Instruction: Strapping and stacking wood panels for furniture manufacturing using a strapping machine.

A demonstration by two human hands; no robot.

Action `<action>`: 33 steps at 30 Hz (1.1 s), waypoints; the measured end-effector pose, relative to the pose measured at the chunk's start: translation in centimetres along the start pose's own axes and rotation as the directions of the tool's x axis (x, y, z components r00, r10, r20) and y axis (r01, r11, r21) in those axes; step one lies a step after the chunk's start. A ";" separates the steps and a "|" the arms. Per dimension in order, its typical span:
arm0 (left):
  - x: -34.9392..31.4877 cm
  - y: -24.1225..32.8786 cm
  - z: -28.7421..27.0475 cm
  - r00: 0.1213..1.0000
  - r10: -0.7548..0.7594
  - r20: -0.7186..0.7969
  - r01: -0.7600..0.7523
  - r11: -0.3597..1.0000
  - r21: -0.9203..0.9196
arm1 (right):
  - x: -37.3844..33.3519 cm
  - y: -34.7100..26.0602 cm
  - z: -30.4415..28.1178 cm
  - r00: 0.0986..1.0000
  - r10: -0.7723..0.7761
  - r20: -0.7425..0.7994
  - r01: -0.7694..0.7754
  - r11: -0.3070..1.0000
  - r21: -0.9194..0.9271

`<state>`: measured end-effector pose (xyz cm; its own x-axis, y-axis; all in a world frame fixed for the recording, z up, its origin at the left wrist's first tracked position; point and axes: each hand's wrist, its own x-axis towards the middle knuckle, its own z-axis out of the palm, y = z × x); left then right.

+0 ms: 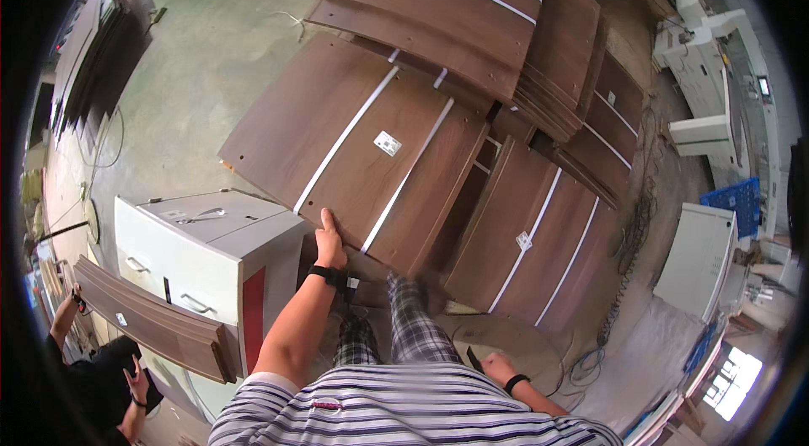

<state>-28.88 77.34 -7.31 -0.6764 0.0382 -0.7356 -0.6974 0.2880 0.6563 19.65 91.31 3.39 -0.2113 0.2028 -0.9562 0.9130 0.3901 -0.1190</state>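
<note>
Brown wood-grain panel stack [278,126], bound by two flat white straps [345,139], lies in front of the person, close to other strapped stacks [539,231]. The left hand [332,245] grips its near edge, thumb on top between the straps, fingers hidden; the right hand [499,368] curls around a slim dark object [474,359]. Good handling likely means steady edge pressure, keeping that object off the brown faces.

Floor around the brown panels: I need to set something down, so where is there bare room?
Bare floor lies between the brown panels, the white drawer unit and the dark board stack at far left. Crowded: right of the panels, among the cables.
</note>
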 end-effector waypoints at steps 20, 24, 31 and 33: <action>9.9 -7.3 5.2 0.876 -0.217 0.431 0.212 0.975 0.060 | 16.2 -4.0 5.9 0.955 0.242 0.172 -0.039 -0.472 0.881; 17.8 -12.0 -0.7 0.835 0.187 0.517 -0.292 0.948 0.128 | 20.6 -7.9 4.8 0.995 0.098 -0.030 0.091 -0.711 0.697; 11.5 -3.4 2.9 0.946 -0.166 0.280 0.214 0.965 -0.152 | 20.5 -8.0 5.0 0.949 0.314 -0.034 0.252 -0.689 0.680; 11.5 -2.8 2.4 0.962 -0.176 0.209 0.205 0.971 -0.123 | 21.1 -8.7 4.4 0.960 0.265 -0.087 0.252 -0.689 0.679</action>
<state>-34.12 79.27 -18.02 -0.4781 0.1864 -0.8583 -0.8447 0.1703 0.5074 8.77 88.23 -16.97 0.0087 0.3767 -0.9263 -0.4458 -0.8277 -0.3408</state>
